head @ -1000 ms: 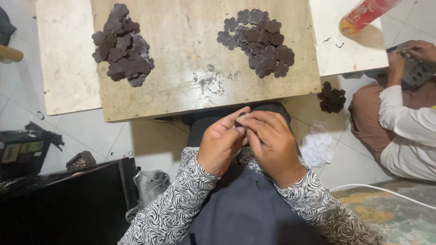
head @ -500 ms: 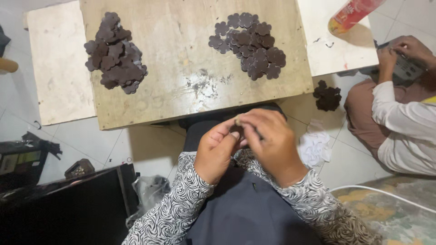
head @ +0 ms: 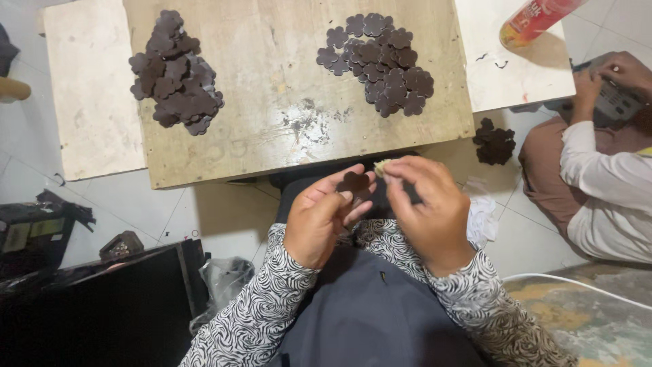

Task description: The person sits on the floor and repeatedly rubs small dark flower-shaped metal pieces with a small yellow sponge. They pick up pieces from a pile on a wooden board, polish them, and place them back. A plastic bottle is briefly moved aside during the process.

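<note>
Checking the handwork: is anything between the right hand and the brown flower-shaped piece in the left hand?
Nothing visible. The left hand holds the flower-shaped piece in its fingertips; the right hand, pinching a small pale bit, is just beside it.

You see a worn wooden board (head: 272, 136) carrying two heaps of dark brown flower-shaped cutouts (head: 175, 73) (head: 379, 62); a red cylindrical can (head: 536, 19); a co-worker's white sleeve (head: 598, 178); a white cable (head: 577, 284).

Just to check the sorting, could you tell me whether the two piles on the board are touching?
No, the left pile and the right pile lie apart, with bare board between them.
</note>
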